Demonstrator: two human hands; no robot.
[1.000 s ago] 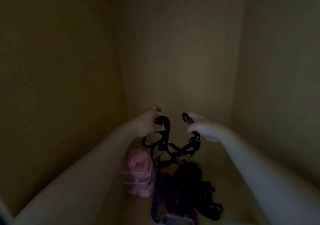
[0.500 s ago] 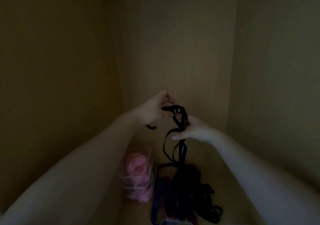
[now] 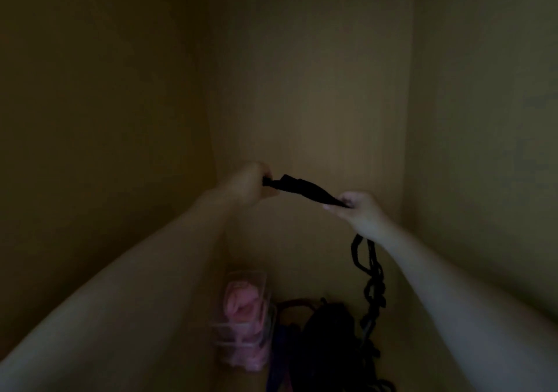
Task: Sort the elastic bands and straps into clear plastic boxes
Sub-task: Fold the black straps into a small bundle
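a: strap (image 3: 302,189) location?
b: stretched in the air between both hands. left hand (image 3: 247,180) grips one end, right hand (image 3: 359,210) pinches the other; tail dangles toward dark pile (image 3: 329,331) beside clear box (image 3: 244,316).

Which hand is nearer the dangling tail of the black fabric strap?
Right. The dangling tail of the black strap hangs directly below the right hand; the left hand grips its other end, up and left.

home closet: bare wooden panels (image 3: 302,90), clear box (image 3: 225,336) of pink bands (image 3: 241,304)
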